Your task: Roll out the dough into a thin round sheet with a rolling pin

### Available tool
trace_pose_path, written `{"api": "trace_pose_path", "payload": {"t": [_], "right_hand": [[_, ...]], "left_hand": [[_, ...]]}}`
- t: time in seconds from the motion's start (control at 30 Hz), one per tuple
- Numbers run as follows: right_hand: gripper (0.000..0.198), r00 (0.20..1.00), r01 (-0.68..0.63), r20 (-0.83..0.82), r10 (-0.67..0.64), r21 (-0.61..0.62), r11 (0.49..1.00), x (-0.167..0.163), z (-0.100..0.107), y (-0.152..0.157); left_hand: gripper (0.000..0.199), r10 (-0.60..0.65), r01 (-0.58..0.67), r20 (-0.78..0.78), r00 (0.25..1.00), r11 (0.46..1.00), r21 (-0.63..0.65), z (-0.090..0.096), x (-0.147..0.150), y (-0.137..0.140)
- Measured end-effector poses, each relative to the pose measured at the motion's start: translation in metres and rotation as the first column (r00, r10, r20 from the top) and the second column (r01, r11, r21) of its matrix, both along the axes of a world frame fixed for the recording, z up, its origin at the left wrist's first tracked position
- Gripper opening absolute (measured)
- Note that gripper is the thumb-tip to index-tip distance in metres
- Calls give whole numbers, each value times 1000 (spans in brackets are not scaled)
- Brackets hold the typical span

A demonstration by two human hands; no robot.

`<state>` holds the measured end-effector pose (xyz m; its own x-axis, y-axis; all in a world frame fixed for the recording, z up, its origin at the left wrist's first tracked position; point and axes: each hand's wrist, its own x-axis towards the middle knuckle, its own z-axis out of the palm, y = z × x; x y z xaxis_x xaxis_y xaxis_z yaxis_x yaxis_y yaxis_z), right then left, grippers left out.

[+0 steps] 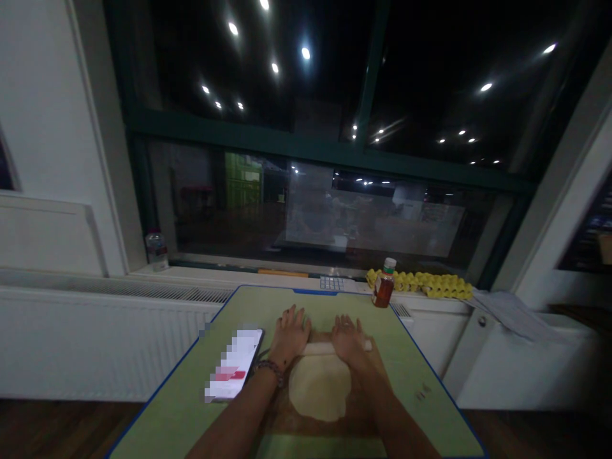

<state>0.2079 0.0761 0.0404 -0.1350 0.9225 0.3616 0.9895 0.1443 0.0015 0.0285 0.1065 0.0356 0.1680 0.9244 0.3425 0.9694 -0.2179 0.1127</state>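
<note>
My left hand [289, 335] lies over the left end of a pale rolling pin [318, 349], its fingers stretched forward and spread. Over the pin's right part rests my right hand [348, 336], fingers also extended rather than wrapped round it. The pin's right tip shows beyond that hand; its left end is covered. Just on the near side of the pin, a flat, roughly round sheet of dough [319, 389] lies on a brown wooden board [306, 426]. A beaded bracelet [270, 368] circles my left wrist.
A phone with a lit screen [236, 363] lies left of the board on the green, blue-edged table [415, 408]. An amber bottle [383, 284] stands at the back right. Behind are yellow egg trays [430, 284], a clear bottle [157, 248], a radiator [95, 338] and a dark window [262, 191].
</note>
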Motion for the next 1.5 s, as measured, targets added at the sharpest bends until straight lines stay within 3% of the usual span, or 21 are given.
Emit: {"api": "trace_pose_path", "payload": {"t": [0.2, 0.43, 0.57, 0.8, 1.03, 1.13, 1.23, 1.37, 1.43, 1.5], "right_hand": [[52, 999, -52, 18, 49, 171, 984, 2, -32, -39], [48, 987, -162, 38, 157, 208, 965, 14, -42, -60], [43, 990, -139, 19, 138, 186, 973, 12, -38, -51], [41, 1000, 17, -12, -17, -59, 998, -9, -9, 0], [40, 975, 64, -208, -74, -54, 996, -19, -7, 41], [41, 969, 15, -247, -16, -5, 1000, -13, -3, 41], [38, 939, -136, -310, 146, 56, 989, 5, 2, 30], [36, 825, -451, -338, 453, 89, 888, 41, 3, 7], [37, 832, -482, -293, 471, 38, 876, 56, 2, -5], [31, 867, -445, -253, 429, -5, 895, 66, 2, -16]], "left_hand": [[45, -123, 126, -32, 992, 984, 127, -6, -1, -45], [44, -173, 174, -23, 985, 972, 160, -3, -2, -71], [42, -151, 154, -30, 988, 979, 136, -2, 0, -63], [40, -89, 92, -61, 994, 994, 52, 5, 2, -26], [36, 33, -40, 53, 998, 990, 135, 6, 0, 1], [34, -49, 34, 71, 996, 979, 201, 7, -3, -3], [36, -214, 207, 30, 976, 968, 144, 7, -9, -18], [41, -410, 410, -4, 912, 911, -39, 10, -16, -40], [44, -447, 444, -22, 894, 893, -70, 13, -16, -48], [42, -437, 434, -32, 899, 898, -70, 15, -16, -53]]}}
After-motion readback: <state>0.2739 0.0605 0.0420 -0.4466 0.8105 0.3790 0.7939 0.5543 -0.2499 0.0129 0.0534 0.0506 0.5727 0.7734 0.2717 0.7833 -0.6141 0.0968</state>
